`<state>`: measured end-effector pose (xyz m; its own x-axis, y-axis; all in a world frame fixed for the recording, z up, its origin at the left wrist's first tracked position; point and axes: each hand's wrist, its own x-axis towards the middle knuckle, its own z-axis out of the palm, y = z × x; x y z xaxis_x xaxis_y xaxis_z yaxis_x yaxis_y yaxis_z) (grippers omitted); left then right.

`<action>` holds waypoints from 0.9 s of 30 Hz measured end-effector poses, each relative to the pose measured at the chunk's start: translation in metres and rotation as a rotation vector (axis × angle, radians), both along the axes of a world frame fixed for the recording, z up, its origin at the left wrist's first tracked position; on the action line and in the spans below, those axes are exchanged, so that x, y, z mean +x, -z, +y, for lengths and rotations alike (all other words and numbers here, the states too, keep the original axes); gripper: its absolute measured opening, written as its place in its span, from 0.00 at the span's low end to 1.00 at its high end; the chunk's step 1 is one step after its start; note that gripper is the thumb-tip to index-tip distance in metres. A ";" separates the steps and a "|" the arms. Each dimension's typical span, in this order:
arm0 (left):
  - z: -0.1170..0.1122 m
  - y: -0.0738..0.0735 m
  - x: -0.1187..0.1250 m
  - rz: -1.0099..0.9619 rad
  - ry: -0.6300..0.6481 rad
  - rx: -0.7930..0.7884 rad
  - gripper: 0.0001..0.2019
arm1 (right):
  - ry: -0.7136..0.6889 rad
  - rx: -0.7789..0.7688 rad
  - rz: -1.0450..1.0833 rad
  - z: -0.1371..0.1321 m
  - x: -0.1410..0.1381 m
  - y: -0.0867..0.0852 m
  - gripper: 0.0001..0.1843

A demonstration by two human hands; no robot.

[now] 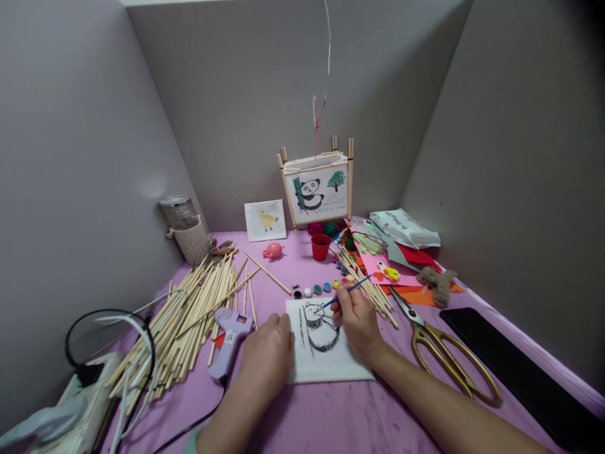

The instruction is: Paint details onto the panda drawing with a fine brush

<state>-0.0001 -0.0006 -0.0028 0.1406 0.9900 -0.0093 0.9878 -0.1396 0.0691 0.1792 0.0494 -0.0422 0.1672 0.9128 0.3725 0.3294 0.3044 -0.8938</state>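
A white square sheet [326,362] with a black panda drawing lies on the purple table. My left hand [267,353] rests on the sheet's left edge, fingers curled down, pressing it flat. My right hand [357,318] pinches a thin blue paintbrush [347,292] whose tip touches the panda's head. A strip of small paint pots [314,289] sits just behind the sheet.
A purple glue gun [229,340] and a pile of wooden sticks [198,315] lie left. Gold scissors [439,343], a black slab [515,366] and coloured paper [401,271] lie right. A red cup [320,246] and a stick-framed panda lantern [317,189] stand behind.
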 end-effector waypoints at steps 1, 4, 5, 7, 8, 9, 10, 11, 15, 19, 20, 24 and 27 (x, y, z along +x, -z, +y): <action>0.000 0.000 0.000 -0.001 0.000 -0.002 0.09 | 0.000 0.000 -0.001 0.000 0.000 0.000 0.22; 0.000 -0.002 0.000 -0.001 -0.007 -0.012 0.10 | 0.004 0.005 -0.014 0.000 -0.001 0.000 0.22; 0.000 -0.002 0.000 -0.002 -0.009 -0.015 0.10 | 0.005 0.007 -0.020 0.000 -0.001 0.000 0.21; 0.000 -0.002 0.000 -0.004 -0.010 -0.019 0.10 | 0.007 0.012 -0.027 0.000 -0.001 0.000 0.21; -0.001 -0.002 0.000 -0.003 -0.011 -0.019 0.10 | 0.008 0.013 -0.027 0.000 -0.001 0.001 0.21; -0.001 -0.002 0.000 -0.002 -0.011 -0.022 0.10 | 0.010 0.013 -0.025 0.000 -0.001 0.001 0.20; -0.001 -0.002 0.000 -0.002 -0.012 -0.025 0.10 | 0.012 0.012 -0.024 0.000 -0.001 0.000 0.20; -0.001 -0.003 0.000 -0.002 -0.012 -0.029 0.10 | 0.014 0.012 -0.023 0.000 -0.001 0.000 0.20; -0.001 -0.002 0.000 -0.005 -0.015 -0.034 0.10 | 0.023 0.023 -0.045 -0.001 -0.002 -0.002 0.21; 0.000 -0.001 -0.001 -0.002 -0.008 -0.020 0.09 | 0.040 0.039 -0.079 -0.001 -0.002 -0.003 0.21; 0.000 -0.001 -0.001 -0.001 -0.005 -0.015 0.09 | 0.045 0.043 -0.080 -0.001 -0.002 -0.002 0.20; -0.001 -0.001 -0.001 -0.001 0.000 -0.008 0.09 | 0.040 0.043 -0.076 -0.001 -0.001 -0.001 0.20; -0.001 -0.002 0.000 -0.001 -0.008 -0.018 0.10 | 0.033 0.046 -0.103 -0.001 -0.001 0.000 0.21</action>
